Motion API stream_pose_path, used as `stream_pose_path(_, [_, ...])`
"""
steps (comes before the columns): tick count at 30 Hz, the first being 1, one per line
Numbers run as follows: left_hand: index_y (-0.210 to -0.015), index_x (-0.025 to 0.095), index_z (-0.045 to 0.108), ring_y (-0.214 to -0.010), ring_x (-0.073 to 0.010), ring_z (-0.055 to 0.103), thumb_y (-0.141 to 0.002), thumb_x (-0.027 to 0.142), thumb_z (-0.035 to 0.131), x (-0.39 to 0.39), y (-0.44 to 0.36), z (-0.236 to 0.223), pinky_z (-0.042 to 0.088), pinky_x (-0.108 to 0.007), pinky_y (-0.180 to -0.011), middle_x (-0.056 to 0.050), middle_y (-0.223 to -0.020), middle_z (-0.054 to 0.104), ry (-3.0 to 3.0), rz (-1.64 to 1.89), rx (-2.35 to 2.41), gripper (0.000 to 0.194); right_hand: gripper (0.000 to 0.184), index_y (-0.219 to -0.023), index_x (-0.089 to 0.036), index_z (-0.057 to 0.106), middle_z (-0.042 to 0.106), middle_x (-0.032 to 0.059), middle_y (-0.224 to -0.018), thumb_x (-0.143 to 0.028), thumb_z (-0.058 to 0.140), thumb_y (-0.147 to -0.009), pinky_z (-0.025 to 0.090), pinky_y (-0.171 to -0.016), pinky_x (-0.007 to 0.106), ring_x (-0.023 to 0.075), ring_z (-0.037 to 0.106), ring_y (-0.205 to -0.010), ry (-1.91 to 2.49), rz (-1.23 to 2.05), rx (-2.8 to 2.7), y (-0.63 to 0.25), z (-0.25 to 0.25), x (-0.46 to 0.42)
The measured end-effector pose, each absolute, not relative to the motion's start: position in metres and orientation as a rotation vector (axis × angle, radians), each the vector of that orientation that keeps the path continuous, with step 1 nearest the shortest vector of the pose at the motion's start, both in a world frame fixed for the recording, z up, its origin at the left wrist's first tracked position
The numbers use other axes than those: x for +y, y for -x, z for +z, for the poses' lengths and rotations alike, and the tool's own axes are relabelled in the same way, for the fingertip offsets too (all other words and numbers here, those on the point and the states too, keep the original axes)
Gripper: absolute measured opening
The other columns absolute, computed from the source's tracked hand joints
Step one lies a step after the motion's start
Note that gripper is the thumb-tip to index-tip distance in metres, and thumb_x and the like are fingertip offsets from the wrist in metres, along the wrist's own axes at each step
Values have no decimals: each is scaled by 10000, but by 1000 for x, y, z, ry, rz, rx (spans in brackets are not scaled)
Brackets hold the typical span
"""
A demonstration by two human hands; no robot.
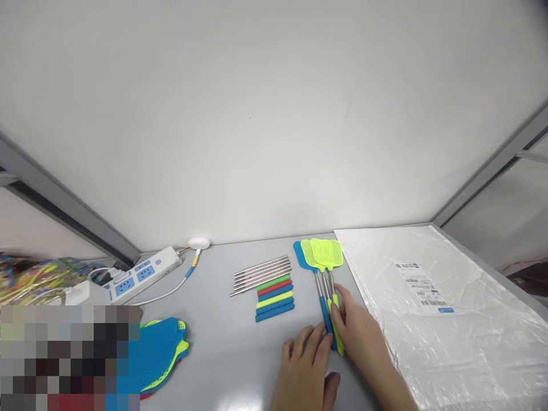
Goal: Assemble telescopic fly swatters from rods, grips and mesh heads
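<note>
Three fly swatters lie together on the grey table: a blue one at the left, partly covered by two yellow-green ones. My right hand is at their right side, its fingers closed on the yellow-green handle. To the left, my left hand rests with fingers stretched out, the fingertips beside the lower end of the blue handle. Further left lie several loose handle grips in green, red, blue and yellow. Several thin metal rods are lined up just behind them.
A stack of swatter heads, blue on top, lies at the left, partly hidden by a blurred patch. Behind it are a power strip, a white cable and a white oval device. A labelled plastic-wrapped package covers the right side.
</note>
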State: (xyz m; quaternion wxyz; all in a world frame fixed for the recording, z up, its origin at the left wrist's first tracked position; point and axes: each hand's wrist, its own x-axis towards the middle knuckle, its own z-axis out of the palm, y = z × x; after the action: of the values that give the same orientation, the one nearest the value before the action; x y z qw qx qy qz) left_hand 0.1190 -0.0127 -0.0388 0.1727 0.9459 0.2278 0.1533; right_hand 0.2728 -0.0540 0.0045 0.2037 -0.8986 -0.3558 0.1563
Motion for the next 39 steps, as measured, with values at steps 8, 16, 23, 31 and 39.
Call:
stream_pose_path(8, [-1381,282,448,-1259,-284,449,-925,463,450,-2,-112,-22,350,-422,-952,32,-1472,439,-2676,287,491,490,439,-1346,-221,427,663,26,-743,-398,308,-962,338,-572,271,206,622,-660,2492,411,-1020,-273,1,-56])
stream_pose_path(16, [-1353,262,467,-1250,-309,450,-900,392,525,-2,-111,-16,365,-448,-964,-23,-1439,482,-2555,330,465,475,444,-1332,-238,430,646,8,-718,-436,303,-955,357,-566,274,211,623,-646,2490,402,-1008,-272,4,-57])
stream_pose_path(23, [-1262,252,506,-1185,-223,472,-883,191,524,0,-93,14,379,-388,-1002,-49,-1337,531,-2352,527,465,384,464,-1248,-272,511,579,-32,-618,-559,364,-914,394,-544,286,208,609,-591,2418,376,-1030,-268,12,-65])
stream_pose_path(31, [-1112,239,588,-1127,-224,472,-941,172,424,36,-39,6,420,-405,-953,-73,-1194,567,-2129,913,1031,247,342,-1169,-302,582,672,-1,-856,-459,369,-952,443,-627,286,180,638,-715,2178,405,-1525,-220,28,-33])
stream_pose_path(39, [-1240,295,556,-1148,-293,414,-903,203,471,33,-45,2,410,-495,-907,-72,-1326,482,-2296,743,1144,360,275,-1034,-267,644,663,22,-984,-275,375,-975,361,-591,247,160,641,-836,2214,208,-1993,-204,62,42])
